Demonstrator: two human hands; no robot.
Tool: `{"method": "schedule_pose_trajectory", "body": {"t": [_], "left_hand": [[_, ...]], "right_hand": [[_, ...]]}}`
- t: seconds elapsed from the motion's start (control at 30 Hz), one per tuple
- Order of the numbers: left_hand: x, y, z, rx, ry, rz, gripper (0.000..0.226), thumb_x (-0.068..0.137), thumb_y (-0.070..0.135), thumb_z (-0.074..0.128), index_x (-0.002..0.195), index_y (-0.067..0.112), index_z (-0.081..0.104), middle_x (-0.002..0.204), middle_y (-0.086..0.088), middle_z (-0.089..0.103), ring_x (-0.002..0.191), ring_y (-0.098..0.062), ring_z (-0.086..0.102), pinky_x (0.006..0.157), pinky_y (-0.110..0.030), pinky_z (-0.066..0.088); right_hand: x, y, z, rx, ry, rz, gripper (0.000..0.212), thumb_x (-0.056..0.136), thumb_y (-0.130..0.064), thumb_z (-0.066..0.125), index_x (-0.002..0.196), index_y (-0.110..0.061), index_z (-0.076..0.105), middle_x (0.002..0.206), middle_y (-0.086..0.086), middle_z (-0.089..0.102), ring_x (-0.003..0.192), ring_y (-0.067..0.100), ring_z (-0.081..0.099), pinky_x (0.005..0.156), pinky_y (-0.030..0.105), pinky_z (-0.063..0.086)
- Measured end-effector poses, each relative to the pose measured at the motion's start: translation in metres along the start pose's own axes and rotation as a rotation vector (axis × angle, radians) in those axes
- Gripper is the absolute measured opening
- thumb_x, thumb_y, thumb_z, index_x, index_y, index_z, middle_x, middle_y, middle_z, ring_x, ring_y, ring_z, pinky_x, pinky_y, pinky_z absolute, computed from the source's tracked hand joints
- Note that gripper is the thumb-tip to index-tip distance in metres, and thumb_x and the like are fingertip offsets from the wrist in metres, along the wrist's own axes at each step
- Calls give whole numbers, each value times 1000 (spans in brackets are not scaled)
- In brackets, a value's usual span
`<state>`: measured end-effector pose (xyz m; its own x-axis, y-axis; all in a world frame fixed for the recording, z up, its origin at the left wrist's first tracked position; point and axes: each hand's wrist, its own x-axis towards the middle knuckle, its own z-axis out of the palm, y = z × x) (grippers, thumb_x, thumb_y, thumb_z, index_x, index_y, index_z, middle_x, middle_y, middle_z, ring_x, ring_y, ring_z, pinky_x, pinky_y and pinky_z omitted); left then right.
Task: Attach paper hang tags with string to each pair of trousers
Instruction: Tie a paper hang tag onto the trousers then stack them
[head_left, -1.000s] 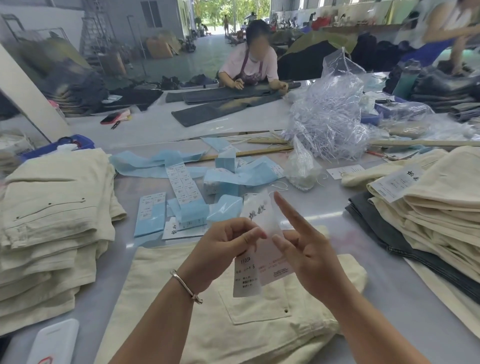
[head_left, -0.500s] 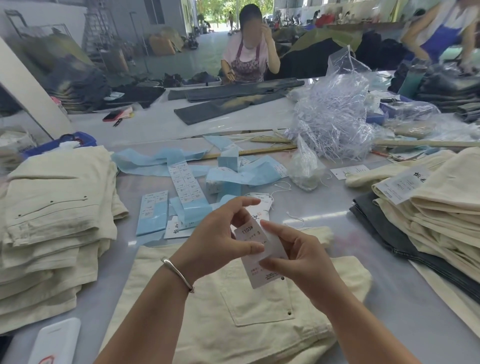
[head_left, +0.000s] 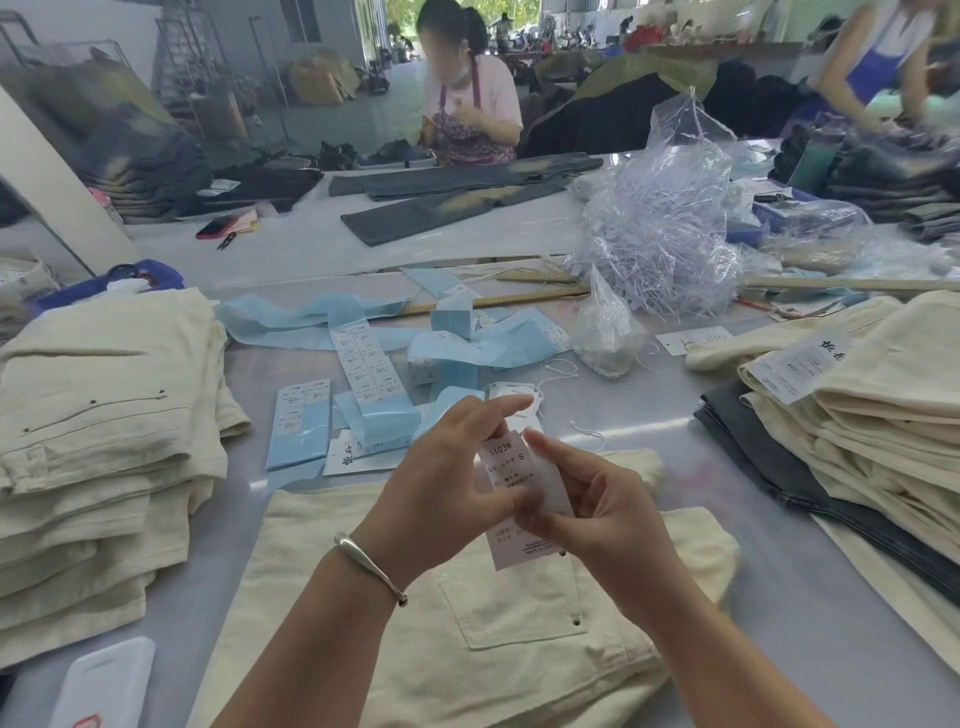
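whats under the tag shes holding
Below the hang tag, pinched by the left hand and right hand, lie cream trousers, back pocket up. The hands cover the tag's middle.

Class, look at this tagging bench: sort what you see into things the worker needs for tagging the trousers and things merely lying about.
In use:
- white printed paper hang tag, held by left hand and right hand
- cream folded trousers under the hands
- loose white strings
- stack of cream trousers

Lying about:
- wooden ruler
- red phone
- white phone case
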<state>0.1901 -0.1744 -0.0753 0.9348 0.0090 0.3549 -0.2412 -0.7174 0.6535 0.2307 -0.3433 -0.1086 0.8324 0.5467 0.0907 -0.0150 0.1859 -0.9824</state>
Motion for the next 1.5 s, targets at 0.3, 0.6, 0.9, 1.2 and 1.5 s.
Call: {"method": "schedule_pose_trajectory", "body": {"t": [0.3,0.6,0.9,1.2,1.5], "left_hand": [[-15,1,16,1,157,-11,75,85,42,62,147,49,21,125,15,34,120,8,34,93,0,28],[-15,0,13,-352,307,-463,88,64,46,83,139,28,40,124,11,57,112,-4,57,87,-22,49],[-17,3,17,-874,179,-475,30,75,21,73,99,3,75,113,-19,68,92,-25,68,77,-30,57],[-15,-5,29,-868,125,-451,36,70,16,75,98,-7,71,116,-17,65,97,-20,67,76,-27,55],[5,-28,57,-858,75,-579,24,74,30,74,90,11,77,92,-11,75,84,-19,68,75,-31,57]], "right_hand": [[4,-3,4,131,42,-69,65,73,14,69,132,-7,53,107,10,73,94,15,69,73,24,55],[4,1,13,263,61,-90,95,66,8,71,144,-31,35,112,16,70,91,27,71,73,34,58],[14,-3,13,193,89,31,32,73,-19,78,104,-12,69,102,15,73,94,26,70,73,28,55],[30,0,7,248,102,170,23,76,-25,72,90,-8,77,92,19,73,80,29,70,70,38,58],[49,24,-3,48,165,280,34,95,-31,55,82,-5,73,82,18,73,69,25,69,62,35,56]]}}
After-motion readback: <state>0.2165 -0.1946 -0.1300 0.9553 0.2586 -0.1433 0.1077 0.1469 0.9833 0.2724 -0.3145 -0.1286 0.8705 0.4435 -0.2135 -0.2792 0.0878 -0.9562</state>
